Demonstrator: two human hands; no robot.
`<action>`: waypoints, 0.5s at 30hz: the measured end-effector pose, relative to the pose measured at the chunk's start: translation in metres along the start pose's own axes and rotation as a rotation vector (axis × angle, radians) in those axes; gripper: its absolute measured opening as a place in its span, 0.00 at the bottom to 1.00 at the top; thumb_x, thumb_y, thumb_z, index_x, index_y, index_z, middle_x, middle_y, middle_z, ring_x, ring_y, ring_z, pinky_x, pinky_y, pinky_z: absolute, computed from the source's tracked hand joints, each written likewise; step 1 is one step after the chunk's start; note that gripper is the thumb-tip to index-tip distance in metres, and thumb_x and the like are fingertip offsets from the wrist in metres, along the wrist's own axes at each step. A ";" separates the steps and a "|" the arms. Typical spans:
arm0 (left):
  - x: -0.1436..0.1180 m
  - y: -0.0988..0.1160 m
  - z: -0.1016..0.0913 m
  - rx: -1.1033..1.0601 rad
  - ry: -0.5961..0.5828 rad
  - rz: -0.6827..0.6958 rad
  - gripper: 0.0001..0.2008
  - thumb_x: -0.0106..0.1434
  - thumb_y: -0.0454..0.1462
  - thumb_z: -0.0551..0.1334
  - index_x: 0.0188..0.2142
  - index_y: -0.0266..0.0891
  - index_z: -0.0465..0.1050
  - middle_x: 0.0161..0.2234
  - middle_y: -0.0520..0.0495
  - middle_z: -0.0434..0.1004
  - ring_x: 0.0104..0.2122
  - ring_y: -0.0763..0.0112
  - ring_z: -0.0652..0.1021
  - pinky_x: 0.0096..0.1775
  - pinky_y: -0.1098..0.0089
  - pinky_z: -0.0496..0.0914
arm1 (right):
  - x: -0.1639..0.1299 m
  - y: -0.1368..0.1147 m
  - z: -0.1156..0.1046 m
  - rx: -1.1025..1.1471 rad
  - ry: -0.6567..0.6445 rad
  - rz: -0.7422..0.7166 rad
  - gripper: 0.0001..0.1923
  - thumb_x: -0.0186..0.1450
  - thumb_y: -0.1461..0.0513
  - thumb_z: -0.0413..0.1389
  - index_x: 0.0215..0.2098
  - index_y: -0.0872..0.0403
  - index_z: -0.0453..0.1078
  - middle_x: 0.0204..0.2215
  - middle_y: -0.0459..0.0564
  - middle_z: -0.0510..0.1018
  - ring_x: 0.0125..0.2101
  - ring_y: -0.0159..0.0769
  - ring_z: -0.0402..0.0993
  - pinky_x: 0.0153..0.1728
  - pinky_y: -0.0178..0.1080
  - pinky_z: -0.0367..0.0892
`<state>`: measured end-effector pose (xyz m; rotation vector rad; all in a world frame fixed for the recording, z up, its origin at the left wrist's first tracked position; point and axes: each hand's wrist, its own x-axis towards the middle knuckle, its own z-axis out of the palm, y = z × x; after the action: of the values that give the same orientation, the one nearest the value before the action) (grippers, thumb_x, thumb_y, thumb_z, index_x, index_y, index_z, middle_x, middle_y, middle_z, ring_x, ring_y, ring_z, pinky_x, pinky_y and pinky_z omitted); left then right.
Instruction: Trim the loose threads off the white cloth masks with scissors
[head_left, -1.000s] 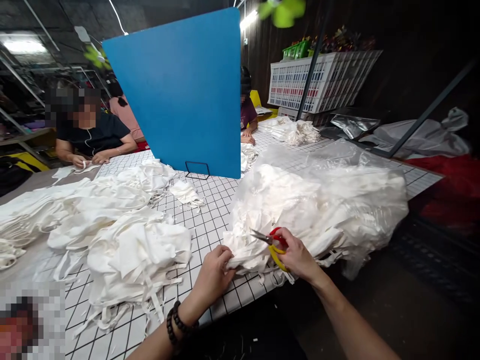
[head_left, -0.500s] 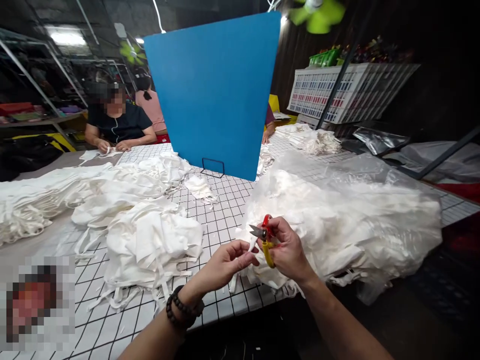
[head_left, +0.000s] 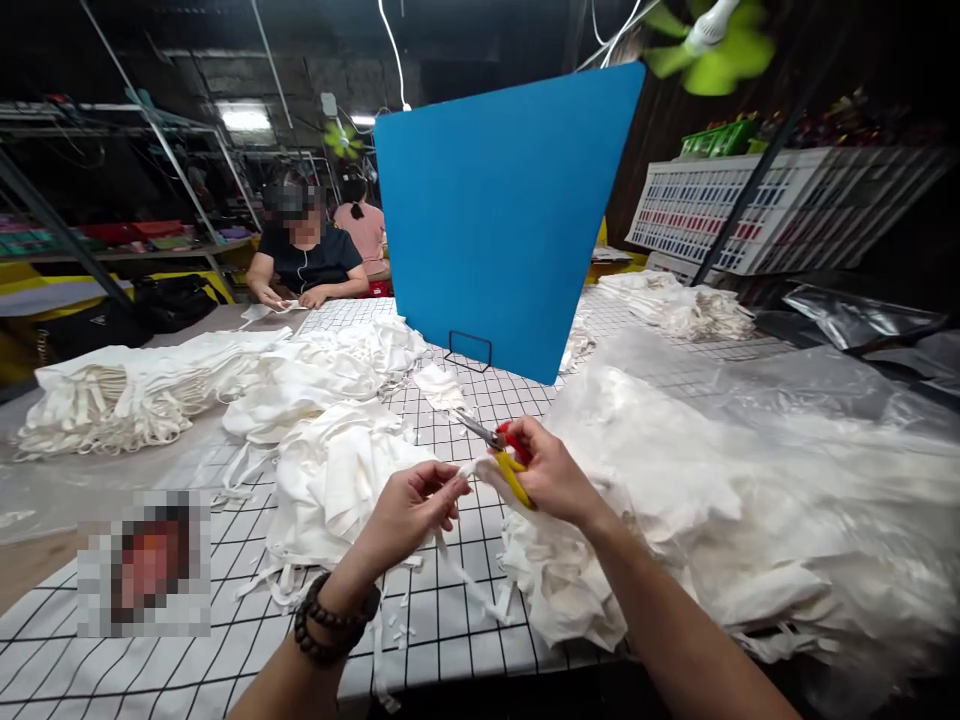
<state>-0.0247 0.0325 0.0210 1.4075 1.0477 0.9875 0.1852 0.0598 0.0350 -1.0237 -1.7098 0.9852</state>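
My right hand (head_left: 551, 478) grips small scissors (head_left: 496, 447) with red and yellow handles, blades pointing up and left. My left hand (head_left: 411, 512) pinches a white fabric strip (head_left: 474, 468) that runs across to my right hand, just below the scissors. Both hands hover over the white gridded table (head_left: 465, 620). To the right lies a large heap of white fabric pieces in a clear plastic bag (head_left: 720, 500). On the left sits another pile of white fabric pieces (head_left: 337, 480), close to my left hand.
A blue divider board (head_left: 502, 210) stands on the table ahead. Stacks of white fabric (head_left: 135, 395) lie at the far left. A person in a black shirt (head_left: 307, 262) works at the far side. White crates (head_left: 765, 205) stand at the back right. Small fabric scraps (head_left: 401, 632) lie near the table edge.
Both hands lifted off the bagged heap and moved left, drawing a white strip out between them. The scissors swung so their blades point up and left. The camera view turned left.
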 end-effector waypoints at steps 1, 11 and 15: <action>-0.001 -0.004 0.001 0.082 0.021 0.002 0.14 0.61 0.45 0.65 0.38 0.35 0.75 0.28 0.49 0.75 0.22 0.75 0.74 0.23 0.74 0.72 | -0.006 0.007 -0.006 -0.040 -0.037 0.065 0.13 0.57 0.60 0.62 0.36 0.51 0.63 0.36 0.46 0.75 0.27 0.30 0.68 0.25 0.32 0.63; -0.019 -0.031 0.026 0.440 0.078 0.147 0.14 0.66 0.43 0.59 0.47 0.41 0.75 0.30 0.49 0.79 0.23 0.74 0.76 0.26 0.74 0.75 | -0.045 0.040 -0.025 0.014 -0.066 0.340 0.14 0.57 0.58 0.63 0.34 0.51 0.63 0.33 0.45 0.76 0.30 0.33 0.71 0.30 0.36 0.65; -0.028 -0.025 0.021 0.557 0.076 0.234 0.12 0.68 0.40 0.57 0.47 0.40 0.74 0.30 0.48 0.79 0.24 0.73 0.77 0.28 0.74 0.74 | -0.037 0.039 -0.010 0.297 -0.141 0.314 0.19 0.55 0.59 0.66 0.36 0.50 0.60 0.45 0.49 0.76 0.37 0.33 0.74 0.37 0.38 0.69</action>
<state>-0.0141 0.0013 -0.0059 1.9940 1.2985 0.9597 0.2134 0.0407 -0.0085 -1.0617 -1.4793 1.4956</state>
